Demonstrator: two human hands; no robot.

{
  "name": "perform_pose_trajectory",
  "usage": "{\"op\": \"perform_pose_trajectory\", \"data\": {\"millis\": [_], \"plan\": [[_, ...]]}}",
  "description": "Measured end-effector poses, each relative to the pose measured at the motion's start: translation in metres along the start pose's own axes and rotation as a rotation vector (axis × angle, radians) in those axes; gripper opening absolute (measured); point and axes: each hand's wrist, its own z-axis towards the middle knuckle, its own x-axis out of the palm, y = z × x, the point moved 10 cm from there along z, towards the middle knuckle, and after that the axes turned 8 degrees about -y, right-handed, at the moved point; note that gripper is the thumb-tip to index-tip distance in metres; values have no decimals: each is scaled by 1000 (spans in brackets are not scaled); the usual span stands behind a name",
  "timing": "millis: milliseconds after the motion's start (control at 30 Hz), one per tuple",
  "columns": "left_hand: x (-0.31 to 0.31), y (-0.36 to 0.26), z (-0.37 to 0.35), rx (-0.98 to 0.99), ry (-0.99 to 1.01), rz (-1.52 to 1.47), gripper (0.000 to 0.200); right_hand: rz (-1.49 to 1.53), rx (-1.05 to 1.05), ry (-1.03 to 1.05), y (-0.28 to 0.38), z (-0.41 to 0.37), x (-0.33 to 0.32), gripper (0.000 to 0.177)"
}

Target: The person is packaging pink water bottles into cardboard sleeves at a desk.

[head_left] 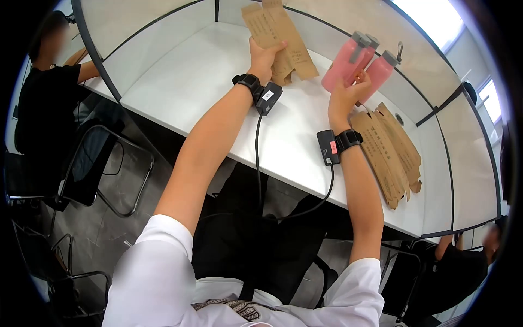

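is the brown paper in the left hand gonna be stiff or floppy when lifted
The brown paper will probably flex, being flat and creased. It should feel light for its size, judging by its slim profile. Its ragged edge might tear if tugged.

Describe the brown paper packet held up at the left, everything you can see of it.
The brown paper packet looks flat and papery, with lines of dark print and smaller markings near its lower right. One lower edge is ragged, apparently torn; its top runs out of view. It slants at the far side of the white tabletop, in front of the partition. The left grip pinches its left side, thumb across the printed face. Whether it touches the tabletop is unclear.
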Motion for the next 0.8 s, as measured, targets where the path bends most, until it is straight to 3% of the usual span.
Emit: {"op": "perform_pose_trajectory", "data": {"millis": [133,167,233,333,400,500,600,800], "plan": [[9,-11,-6,68,37,95,80,49,96,76,-7,-3,9,80],[14,-16,-9,95,58,102,84,181,166,144,-15,-3,16,89],[18,-17,-7,132,108,113,94,40,150,164,-28,1,12,89],[20,-26,-5,234,112,210,93,-113,233,206,-38,4,10,89],[18,-23,-4,186,94,185,98,-242,312,269,-64,3,14,89],[18,-19,-12,74,88,136,104,-140,313,274,-67,3,20,86],[21,-15,-19,-43,120,146,108,198,404,226,-50,-5,18,81],[18,7,-9,-67,144,179,102,27,339,255,-43,-4,20,80]]}}
